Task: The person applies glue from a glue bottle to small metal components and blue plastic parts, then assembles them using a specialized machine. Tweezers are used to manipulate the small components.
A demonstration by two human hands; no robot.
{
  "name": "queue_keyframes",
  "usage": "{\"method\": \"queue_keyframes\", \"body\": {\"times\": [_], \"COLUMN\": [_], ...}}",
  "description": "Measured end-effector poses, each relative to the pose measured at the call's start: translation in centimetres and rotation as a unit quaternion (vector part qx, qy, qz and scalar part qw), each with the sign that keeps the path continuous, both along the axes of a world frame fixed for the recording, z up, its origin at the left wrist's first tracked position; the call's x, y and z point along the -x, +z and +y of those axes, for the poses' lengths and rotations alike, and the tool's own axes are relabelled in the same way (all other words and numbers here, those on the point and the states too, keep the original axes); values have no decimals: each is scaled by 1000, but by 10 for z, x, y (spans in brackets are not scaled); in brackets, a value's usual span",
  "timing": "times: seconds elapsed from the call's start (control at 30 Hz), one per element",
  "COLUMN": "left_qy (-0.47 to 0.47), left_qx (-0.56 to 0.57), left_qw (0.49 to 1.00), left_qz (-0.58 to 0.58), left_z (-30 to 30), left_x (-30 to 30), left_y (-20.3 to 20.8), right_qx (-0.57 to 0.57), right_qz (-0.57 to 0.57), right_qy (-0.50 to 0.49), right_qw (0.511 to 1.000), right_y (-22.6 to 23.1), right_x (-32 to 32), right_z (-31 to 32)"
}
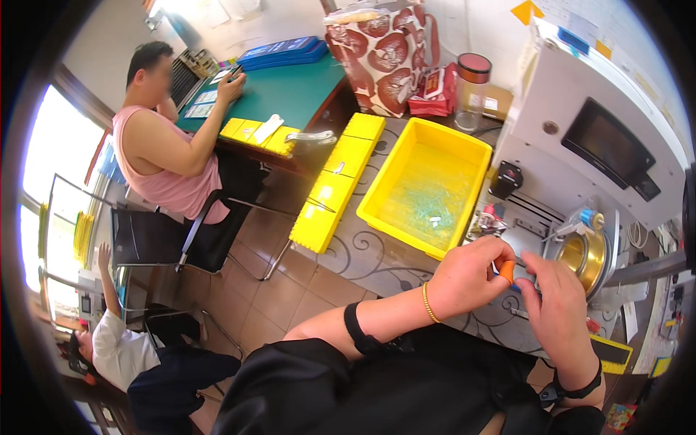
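A person's two bare hands meet above a grey tabletop with dark scroll patterns, near its front edge. They are just beyond the near right corner of a rectangular yellow plastic bin. Thin, pale green strands lie loose on the bin's floor.

The left hand, a gold-coloured bracelet at its wrist, is curled with thumb and fingers drawn together. At its fingertips is a small, smooth orange sleeve-like piece; whether the hand pinches it or wears it as a fingertip cover cannot be told. The right hand faces it, thumb and forefinger a narrow gap apart, their tips just beside the orange piece. Whether they hold something thin is also unclear.

Working well here probably means keeping the left hand steady while the right does the fine adjusting, with thumb and forefinger meeting the piece evenly from both sides. A light pinch seems best, since something so small could fold or slip. Keeping both hands over the table would help catch a drop. The right knuckles should stay clear of the round brass-coloured bowl nearby and the white-cased machine behind it.
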State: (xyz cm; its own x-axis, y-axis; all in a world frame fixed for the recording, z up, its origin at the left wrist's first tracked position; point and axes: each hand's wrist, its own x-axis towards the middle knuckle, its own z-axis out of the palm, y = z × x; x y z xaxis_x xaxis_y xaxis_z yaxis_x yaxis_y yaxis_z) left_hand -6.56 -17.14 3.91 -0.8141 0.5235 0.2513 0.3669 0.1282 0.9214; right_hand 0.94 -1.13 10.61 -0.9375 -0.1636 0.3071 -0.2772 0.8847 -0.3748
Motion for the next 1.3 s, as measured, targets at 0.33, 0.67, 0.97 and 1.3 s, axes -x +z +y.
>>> {"method": "queue_keyframes", "body": {"times": [0.33, 0.67, 0.97, 1.3], "left_qy": [34, 77, 9, -18], "left_qx": [-3, -11, -19, -12], "left_qw": [998, 997, 1000, 1000], "left_qz": [52, -21, -1, 3], "left_z": [-5, -20, -13, -6], "left_x": [4, 7, 1, 0], "left_y": [-7, -15, -16, -22], "right_qx": [-51, -29, -29, -69], "right_qz": [59, 120, 136, 129], "right_qy": [11, -7, -12, -23], "right_qw": [997, 992, 990, 989], "right_y": [-10, -24, -28, -31], "right_x": [20, 50, 56, 56], "right_z": [-3, -5, -5, -4]}}
